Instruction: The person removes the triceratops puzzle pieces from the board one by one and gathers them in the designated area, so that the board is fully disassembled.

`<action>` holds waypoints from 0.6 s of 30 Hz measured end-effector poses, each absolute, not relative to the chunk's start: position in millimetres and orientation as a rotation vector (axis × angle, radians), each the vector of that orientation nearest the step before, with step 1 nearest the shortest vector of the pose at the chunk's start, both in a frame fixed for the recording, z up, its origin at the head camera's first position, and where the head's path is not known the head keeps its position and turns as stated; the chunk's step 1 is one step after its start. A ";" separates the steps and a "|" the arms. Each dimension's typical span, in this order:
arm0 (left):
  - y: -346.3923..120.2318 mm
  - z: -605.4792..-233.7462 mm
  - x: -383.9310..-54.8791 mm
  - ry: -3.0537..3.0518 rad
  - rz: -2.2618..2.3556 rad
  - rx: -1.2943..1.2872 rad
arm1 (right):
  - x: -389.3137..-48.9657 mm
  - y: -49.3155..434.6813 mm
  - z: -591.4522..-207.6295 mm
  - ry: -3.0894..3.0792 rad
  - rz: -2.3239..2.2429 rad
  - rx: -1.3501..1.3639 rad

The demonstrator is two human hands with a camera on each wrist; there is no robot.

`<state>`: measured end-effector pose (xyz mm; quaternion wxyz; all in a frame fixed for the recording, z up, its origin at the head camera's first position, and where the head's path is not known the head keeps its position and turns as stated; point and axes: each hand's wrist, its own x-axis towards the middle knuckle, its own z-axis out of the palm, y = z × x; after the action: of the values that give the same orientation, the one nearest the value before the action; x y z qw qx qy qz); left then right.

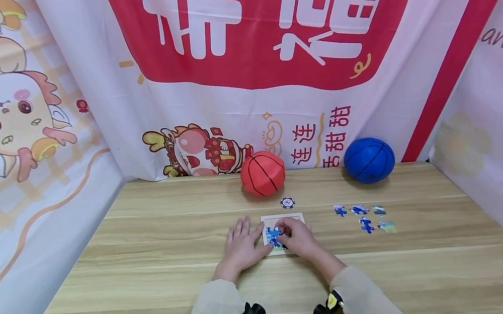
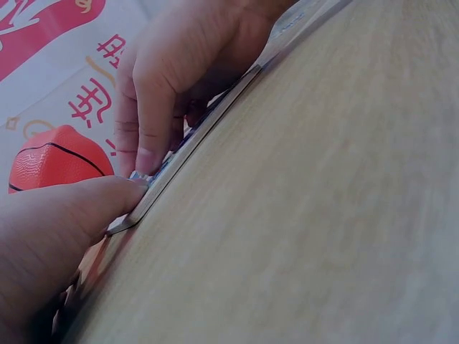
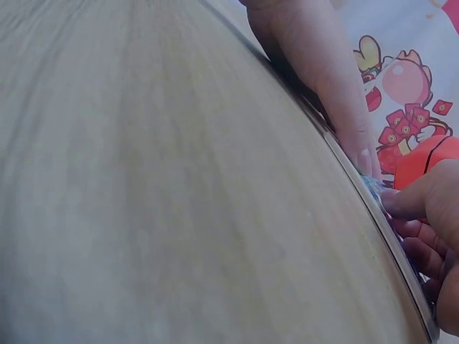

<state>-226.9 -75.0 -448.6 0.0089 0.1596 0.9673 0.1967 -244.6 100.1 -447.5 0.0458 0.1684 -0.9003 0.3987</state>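
Observation:
A shallow pale puzzle tray (image 1: 288, 217) lies on the table between my hands, its lower left part filled with blue and green jigsaw pieces (image 1: 270, 233). My left hand (image 1: 241, 249) rests at the tray's left side with fingers spread, its thumb reaching over the rim onto the pieces. My right hand (image 1: 300, 237) is over the tray's right part, thumb and forefinger pinching a blue puzzle piece (image 3: 373, 185) close to the left thumb. Its other fingers are curled under. The hand hides much of the tray's right half.
Several loose puzzle pieces (image 1: 366, 225) lie on the table to the right. Behind the tray is a round poker chip (image 1: 288, 203). A dented red ball (image 1: 263, 173) and a blue ball (image 1: 369, 160) stand at the back, before a printed curtain (image 1: 208, 88).

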 end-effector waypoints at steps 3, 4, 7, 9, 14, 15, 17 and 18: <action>-75.1 -447.3 -226.8 3.025 0.615 0.497 | -243.7 100.8 -445.2 -2.753 1.277 0.490; -75.2 -447.1 -226.8 3.025 0.615 0.499 | -242.8 101.2 -443.5 -2.753 1.305 0.476; -75.2 -446.9 -226.9 3.027 0.615 0.498 | -240.6 106.8 -437.6 -2.763 1.408 0.417; -75.2 -447.2 -227.1 3.026 0.622 0.499 | -239.5 113.2 -433.3 -2.771 1.440 0.383; -74.7 -447.3 -226.7 3.018 0.641 0.479 | -238.9 138.0 -423.0 -2.757 1.438 0.349; -74.5 -447.3 -226.6 3.015 0.644 0.475 | -238.9 144.5 -420.9 -2.750 1.431 0.345; -74.1 -447.8 -226.8 3.015 0.647 0.472 | -238.6 158.3 -416.4 -2.742 1.409 0.343; -73.9 -448.1 -227.0 3.017 0.645 0.471 | -238.5 165.9 -414.4 -2.732 1.394 0.350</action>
<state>-227.0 -73.9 -448.1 0.0105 0.1510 0.9666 0.2067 -238.5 165.9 -414.4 0.0272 0.1133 -0.8846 0.4515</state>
